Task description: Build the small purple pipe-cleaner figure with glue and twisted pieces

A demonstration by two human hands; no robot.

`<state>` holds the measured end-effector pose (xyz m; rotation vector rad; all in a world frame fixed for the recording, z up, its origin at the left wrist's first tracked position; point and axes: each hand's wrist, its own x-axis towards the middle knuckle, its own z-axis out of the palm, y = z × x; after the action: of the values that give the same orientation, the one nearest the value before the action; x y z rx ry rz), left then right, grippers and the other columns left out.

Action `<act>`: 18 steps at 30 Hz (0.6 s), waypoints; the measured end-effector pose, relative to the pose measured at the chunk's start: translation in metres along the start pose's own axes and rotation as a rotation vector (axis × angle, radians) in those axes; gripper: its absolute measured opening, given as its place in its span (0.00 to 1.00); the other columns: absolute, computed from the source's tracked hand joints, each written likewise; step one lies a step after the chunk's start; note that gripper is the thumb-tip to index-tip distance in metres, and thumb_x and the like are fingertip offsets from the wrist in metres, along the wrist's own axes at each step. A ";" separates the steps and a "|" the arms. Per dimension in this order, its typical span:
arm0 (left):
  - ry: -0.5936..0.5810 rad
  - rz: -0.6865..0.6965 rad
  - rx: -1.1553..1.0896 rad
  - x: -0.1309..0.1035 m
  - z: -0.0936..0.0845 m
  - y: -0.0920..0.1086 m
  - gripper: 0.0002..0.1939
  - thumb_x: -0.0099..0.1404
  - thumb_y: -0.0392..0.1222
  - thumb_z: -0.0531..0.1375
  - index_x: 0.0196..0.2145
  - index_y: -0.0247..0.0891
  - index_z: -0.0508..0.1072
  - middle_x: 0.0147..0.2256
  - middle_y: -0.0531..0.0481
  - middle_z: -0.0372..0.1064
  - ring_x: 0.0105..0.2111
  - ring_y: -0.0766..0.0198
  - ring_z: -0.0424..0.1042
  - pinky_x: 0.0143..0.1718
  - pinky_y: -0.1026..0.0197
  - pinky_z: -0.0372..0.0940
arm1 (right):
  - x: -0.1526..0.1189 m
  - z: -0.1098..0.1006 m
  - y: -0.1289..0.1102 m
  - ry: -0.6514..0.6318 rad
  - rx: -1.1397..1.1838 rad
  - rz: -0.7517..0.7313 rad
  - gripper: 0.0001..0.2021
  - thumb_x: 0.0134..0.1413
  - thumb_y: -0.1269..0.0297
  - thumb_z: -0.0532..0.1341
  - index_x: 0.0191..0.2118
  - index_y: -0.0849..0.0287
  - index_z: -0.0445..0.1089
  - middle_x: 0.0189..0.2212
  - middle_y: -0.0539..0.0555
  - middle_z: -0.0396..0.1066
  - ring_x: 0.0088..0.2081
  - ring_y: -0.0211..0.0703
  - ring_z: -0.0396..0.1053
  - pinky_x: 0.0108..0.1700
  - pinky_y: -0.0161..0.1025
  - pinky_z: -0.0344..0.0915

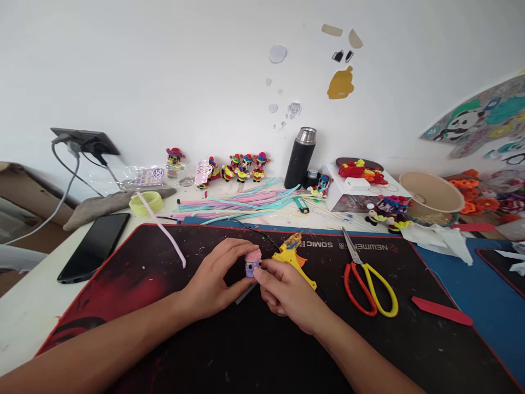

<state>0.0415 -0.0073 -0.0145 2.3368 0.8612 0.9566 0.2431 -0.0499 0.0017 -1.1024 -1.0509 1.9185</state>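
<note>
Between my two hands, above the dark mat, is a small pipe-cleaner figure (253,265) with a pink top and a purple body bearing dark dots. My left hand (219,273) closes on it from the left, fingers over the top and thumb below. From the right, my right hand (287,287) pinches its lower edge between thumb and forefinger; the other fingers are curled under. A yellow glue gun (293,257) lies just behind my right hand, partly hidden by it. Below the figure, a thin grey strip (245,295) shows, mostly covered.
Scissors (361,279) with red and yellow handles lie right, near a red strip (442,311). Pastel pipe cleaners (241,202) stretch along the back, before several finished figures (246,167) and a black thermos (301,158). A phone (94,246) and yellow-green coil (146,203) are left.
</note>
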 end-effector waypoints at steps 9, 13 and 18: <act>0.013 0.020 -0.025 0.003 -0.004 0.003 0.23 0.69 0.41 0.65 0.60 0.44 0.69 0.53 0.41 0.73 0.54 0.51 0.73 0.57 0.49 0.70 | 0.000 0.001 -0.001 -0.001 0.013 0.010 0.25 0.56 0.39 0.67 0.40 0.58 0.68 0.16 0.38 0.55 0.16 0.28 0.43 0.19 0.33 0.41; 0.009 0.010 -0.027 0.003 -0.004 0.003 0.22 0.69 0.42 0.65 0.60 0.45 0.70 0.53 0.41 0.74 0.54 0.51 0.73 0.57 0.48 0.70 | -0.001 0.001 -0.001 0.000 0.007 0.005 0.24 0.57 0.40 0.67 0.40 0.58 0.67 0.16 0.38 0.55 0.16 0.29 0.44 0.19 0.33 0.41; -0.018 0.029 -0.020 0.002 -0.005 0.003 0.24 0.70 0.42 0.65 0.62 0.45 0.67 0.54 0.40 0.73 0.55 0.51 0.72 0.58 0.48 0.69 | 0.000 0.000 0.000 -0.004 0.004 0.010 0.23 0.58 0.40 0.66 0.40 0.58 0.67 0.16 0.38 0.56 0.16 0.29 0.44 0.20 0.33 0.42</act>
<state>0.0402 -0.0067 -0.0084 2.3434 0.8099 0.9506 0.2431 -0.0505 0.0018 -1.1032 -1.0454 1.9306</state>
